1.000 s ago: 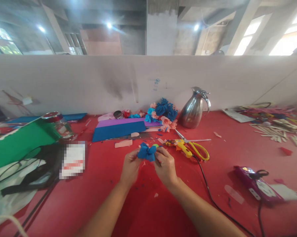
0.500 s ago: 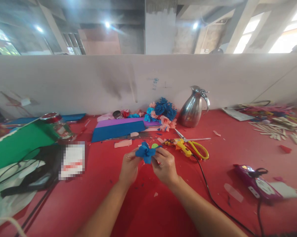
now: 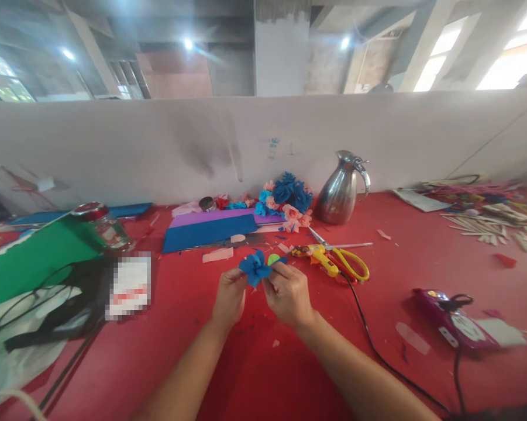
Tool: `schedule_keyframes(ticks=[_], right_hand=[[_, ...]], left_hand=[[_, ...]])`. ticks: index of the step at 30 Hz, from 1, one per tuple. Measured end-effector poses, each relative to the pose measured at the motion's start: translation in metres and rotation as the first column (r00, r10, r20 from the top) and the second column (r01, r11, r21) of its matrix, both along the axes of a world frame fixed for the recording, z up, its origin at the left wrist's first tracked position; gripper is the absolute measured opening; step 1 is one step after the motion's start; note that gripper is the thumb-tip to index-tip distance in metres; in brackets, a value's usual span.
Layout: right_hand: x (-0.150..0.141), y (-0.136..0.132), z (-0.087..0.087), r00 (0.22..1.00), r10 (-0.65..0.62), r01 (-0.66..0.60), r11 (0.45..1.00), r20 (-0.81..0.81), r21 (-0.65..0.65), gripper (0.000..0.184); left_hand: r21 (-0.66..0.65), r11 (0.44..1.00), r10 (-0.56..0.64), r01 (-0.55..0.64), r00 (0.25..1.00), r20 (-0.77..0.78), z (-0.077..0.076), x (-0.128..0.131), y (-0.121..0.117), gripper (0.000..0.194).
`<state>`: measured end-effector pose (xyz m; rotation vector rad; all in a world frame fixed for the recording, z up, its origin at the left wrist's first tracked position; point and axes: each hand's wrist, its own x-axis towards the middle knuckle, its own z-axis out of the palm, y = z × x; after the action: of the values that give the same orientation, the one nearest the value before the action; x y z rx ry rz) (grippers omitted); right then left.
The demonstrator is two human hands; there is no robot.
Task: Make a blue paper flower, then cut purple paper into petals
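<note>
A blue paper flower (image 3: pixel 255 269) with several spread petals is held up between my two hands over the red table. My left hand (image 3: pixel 230 292) pinches its left side, thumb and fingers closed. At the flower's right side my right hand (image 3: pixel 289 289) is closed too, with a small piece of blue paper (image 3: pixel 282 261) showing above its fingertips. Just behind those fingers lies a yellow-green round thing (image 3: pixel 273 258). To the right are a yellow glue gun (image 3: pixel 320 258) and yellow-handled scissors (image 3: pixel 353 264), beyond my right hand.
Blue paper sheets (image 3: pixel 210 233) and a pile of paper flowers (image 3: pixel 289 199) lie at the back, near a steel jug (image 3: pixel 341 190). A glass jar (image 3: pixel 109 231) stands left. A purple power strip (image 3: pixel 456 324) with black cords sits right, and wooden sticks (image 3: pixel 482 228) lie behind it.
Both hands still hold the flower, which has turned slightly and shifted a little left. My right hand has moved slightly closer to my left. The whole view has shifted a little.
</note>
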<state>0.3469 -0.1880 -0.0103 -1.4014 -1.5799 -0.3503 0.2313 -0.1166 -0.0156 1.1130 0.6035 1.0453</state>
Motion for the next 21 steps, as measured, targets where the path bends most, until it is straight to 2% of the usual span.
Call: schedule_keyframes(ticks=[3,5,10,14,17,21], right_hand=[[-0.001,0.0017,0.0,0.991,0.074,-0.084,0.993,-0.112,-0.08,0.025],[0.0,0.0018,0.0,0.987,0.099,-0.111,0.99,-0.124,-0.092,0.023],[0.0035,-0.0011,0.0009,0.997,0.068,-0.068,0.998,-0.021,-0.004,0.025],[0.0028,-0.0016,0.0003,0.997,0.049,-0.049,0.999,0.058,0.007,0.028],[0.0006,-0.0003,-0.0014,0.996,0.074,-0.075,0.997,-0.055,-0.027,0.023],[-0.0008,0.0005,-0.0019,0.963,0.141,-0.145,0.989,-0.228,-0.003,0.018]], left_hand=[[-0.01,1.0,0.004,-0.004,1.0,0.018,-0.0002,0.0005,0.0033,0.011],[-0.017,1.0,-0.012,0.012,1.0,0.01,-0.002,0.0004,0.0043,0.01],[-0.042,0.998,-0.054,0.052,0.997,-0.05,-0.0066,-0.0004,0.0007,0.01],[-0.06,0.997,-0.05,0.05,0.999,-0.009,-0.0085,0.0009,-0.0007,0.01],[-0.108,0.994,-0.022,0.031,0.997,0.077,-0.0089,0.0037,0.0014,0.01],[-0.18,0.983,0.006,0.028,0.983,0.186,-0.0076,0.0058,0.0054,0.016]])
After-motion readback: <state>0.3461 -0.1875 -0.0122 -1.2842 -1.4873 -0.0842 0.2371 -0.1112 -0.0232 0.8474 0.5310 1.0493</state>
